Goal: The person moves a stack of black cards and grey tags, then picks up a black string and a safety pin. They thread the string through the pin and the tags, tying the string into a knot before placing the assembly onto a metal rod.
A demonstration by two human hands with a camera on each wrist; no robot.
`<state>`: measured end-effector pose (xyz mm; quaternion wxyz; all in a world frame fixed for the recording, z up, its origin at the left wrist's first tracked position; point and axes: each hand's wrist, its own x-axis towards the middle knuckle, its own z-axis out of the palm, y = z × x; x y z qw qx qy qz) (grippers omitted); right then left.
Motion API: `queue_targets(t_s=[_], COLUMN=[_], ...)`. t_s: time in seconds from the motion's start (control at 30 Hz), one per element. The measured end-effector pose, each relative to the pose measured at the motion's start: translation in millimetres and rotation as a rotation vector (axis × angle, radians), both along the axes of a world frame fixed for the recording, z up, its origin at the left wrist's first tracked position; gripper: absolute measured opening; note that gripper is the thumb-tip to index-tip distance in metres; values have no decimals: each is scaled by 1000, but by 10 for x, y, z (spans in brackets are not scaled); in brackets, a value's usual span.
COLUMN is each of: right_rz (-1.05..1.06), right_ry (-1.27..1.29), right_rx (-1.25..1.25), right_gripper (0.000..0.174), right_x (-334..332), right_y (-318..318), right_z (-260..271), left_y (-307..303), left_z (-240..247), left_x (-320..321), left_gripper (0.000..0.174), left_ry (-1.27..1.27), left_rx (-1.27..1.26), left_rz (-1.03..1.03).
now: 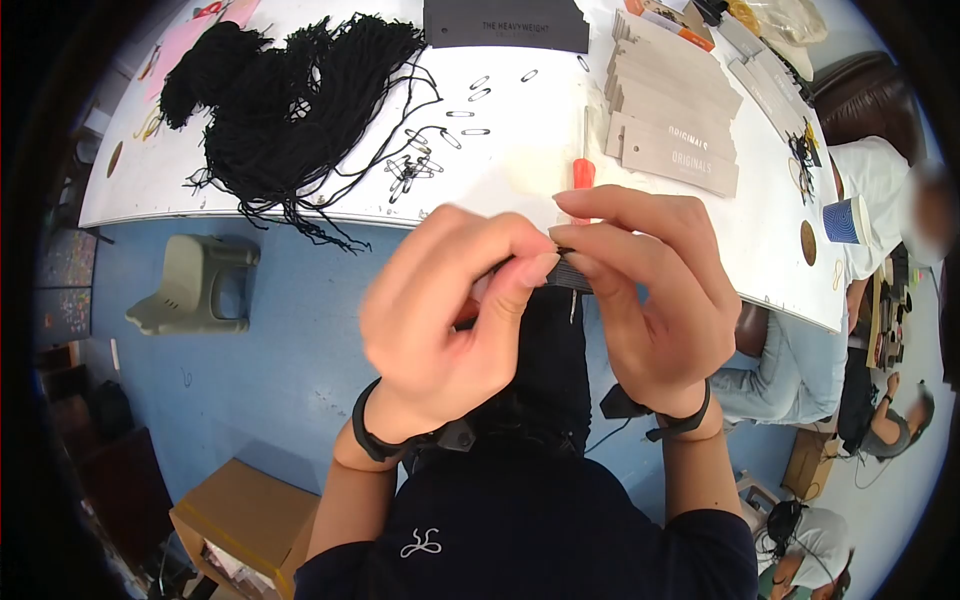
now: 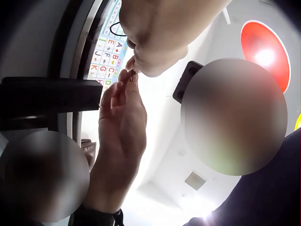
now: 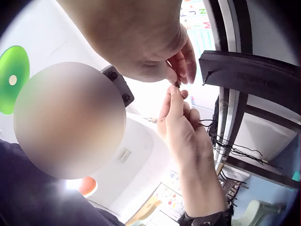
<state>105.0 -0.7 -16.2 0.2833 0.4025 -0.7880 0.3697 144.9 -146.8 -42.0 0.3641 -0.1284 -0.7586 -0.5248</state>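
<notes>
Fingertips of both hands meet at a small dark piece (image 1: pixel 564 251), perhaps cord or a pin; the fingers mostly hide it. The left hand (image 1: pixel 450 305) pinches it between thumb and index finger. From the other side, the right hand (image 1: pixel 660 285) pinches at the same spot, its other fingers bent above. Both wrist views show the tips together around the dark bit (image 3: pixel 177 85). Just below the hands, at the table edge, a black stack of cards (image 3: pixel 254 77) is partly covered in the head view.
Black cords (image 1: pixel 270 110) lie in a heap on the white table (image 1: pixel 510 130), beside scattered safety pins (image 1: pixel 412 170). Further right are a red-handled tool (image 1: pixel 584 174), grey cards (image 1: pixel 670 110) and a paper cup (image 1: pixel 845 221). Black cards (image 1: pixel 505 25) lie at the back. Another person sits at right.
</notes>
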Motion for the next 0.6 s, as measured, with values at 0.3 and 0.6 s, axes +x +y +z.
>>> queue_targets(t_s=[0.3,0.6], right_rz=[-15,46], right_ry=[-9,386], right_rx=[-137,83], right_gripper=[30,38], right_x=[-12,-53], right_y=[-30,45], right_z=[-81,-88], left_y=[-173,-136], left_z=[71,77], left_x=[1,10], left_gripper=[20,19], left_ry=[-713,-657], left_rx=[914,920], left_rz=[-669,-626])
